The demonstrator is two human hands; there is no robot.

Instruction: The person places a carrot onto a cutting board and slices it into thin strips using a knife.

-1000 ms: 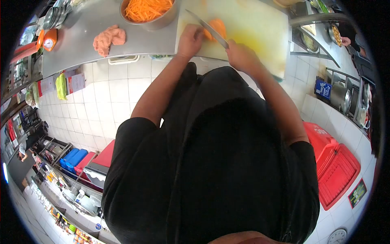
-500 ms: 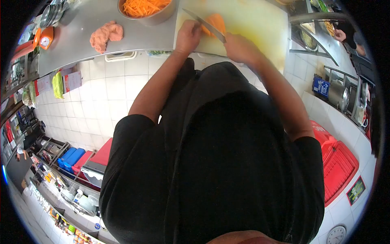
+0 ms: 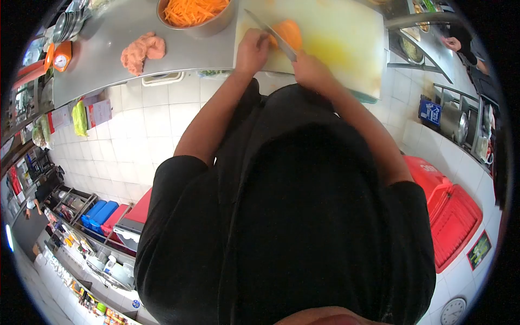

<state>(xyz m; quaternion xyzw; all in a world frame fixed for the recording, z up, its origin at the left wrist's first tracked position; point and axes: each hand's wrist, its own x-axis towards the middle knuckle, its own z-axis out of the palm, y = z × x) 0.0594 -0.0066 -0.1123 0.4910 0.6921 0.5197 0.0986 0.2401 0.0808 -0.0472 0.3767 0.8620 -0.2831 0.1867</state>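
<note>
My right hand is wrapped round the handle of a kitchen knife, whose long blade slants up and to the left across the cutting board. Curled fingers of my left hand press against a small end of carrot on the near-left side of the blade. Just beyond the blade lies a pile of orange carrot slices. The left fingertips partly hide the piece they touch. A metal bowl of carrot strips stands to the left of the board.
On the steel counter lies a crumpled pinkish cloth-like lump, with an orange scale farther left. Metal bowls are stacked behind it. At far right a co-worker's hand shows. A red bin stands low at right.
My right hand and the knife have shifted slightly left and toward me. My left hand stays beside the blade. The whole view has moved a little.
</note>
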